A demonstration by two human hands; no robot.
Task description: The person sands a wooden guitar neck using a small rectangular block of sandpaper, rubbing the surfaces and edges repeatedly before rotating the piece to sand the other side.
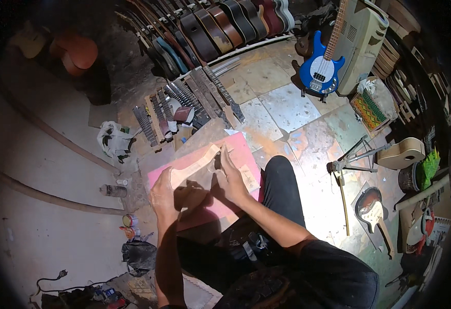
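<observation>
A pale piece of wood (197,164) with a curved, scooped edge is held between my two hands above a pink board (237,140). My left hand (162,195) grips its left end, with the fingers wrapped over the side. On the right end my right hand (229,181) is closed, thumb inward and fingers along the edge. Shadow covers the near face of the wood, so its full shape cannot be made out. Beneath it, the pink board lies in front of my bent, dark-trousered leg (282,188).
Fretted neck parts and files (184,105) lie on the floor beyond the board. Several guitar bodies (220,31) stand racked at the back. A blue bass guitar (319,64) leans at the far right, above a metal stand (346,164). Cans (129,221) and a plastic bag (114,140) are at left.
</observation>
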